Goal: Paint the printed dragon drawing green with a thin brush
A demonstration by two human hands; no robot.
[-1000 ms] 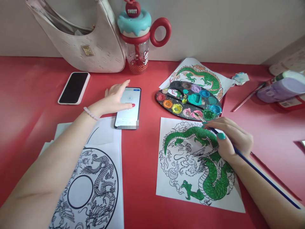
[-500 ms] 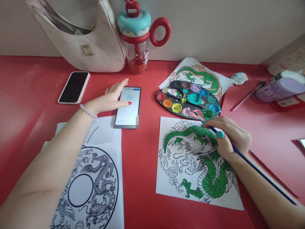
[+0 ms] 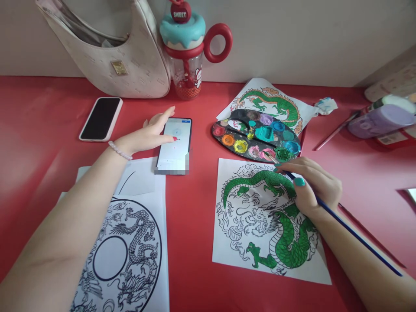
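My left hand (image 3: 147,133) lies over a lit phone (image 3: 175,145) on the red table (image 3: 195,216), fingers spread, the thumb touching its screen. My right hand (image 3: 312,184) is closed on a blue paintbrush (image 3: 351,229); its tip reaches the green paint on the black palette (image 3: 256,135). Under that hand lies a dragon drawing (image 3: 263,216), partly coloured green.
An uncoloured dragon sheet (image 3: 130,242) lies at the lower left. A second, dark phone (image 3: 100,118), a white handbag (image 3: 113,47) and a red-and-teal bottle (image 3: 186,47) stand at the back. A finished dragon picture (image 3: 273,102), crumpled tissue (image 3: 326,105), another brush (image 3: 334,132) and containers (image 3: 380,119) are on the right.
My left thumb has slid slightly left and up across the phone screen. My right hand and the brush have stayed at the palette; the view has shifted a little.
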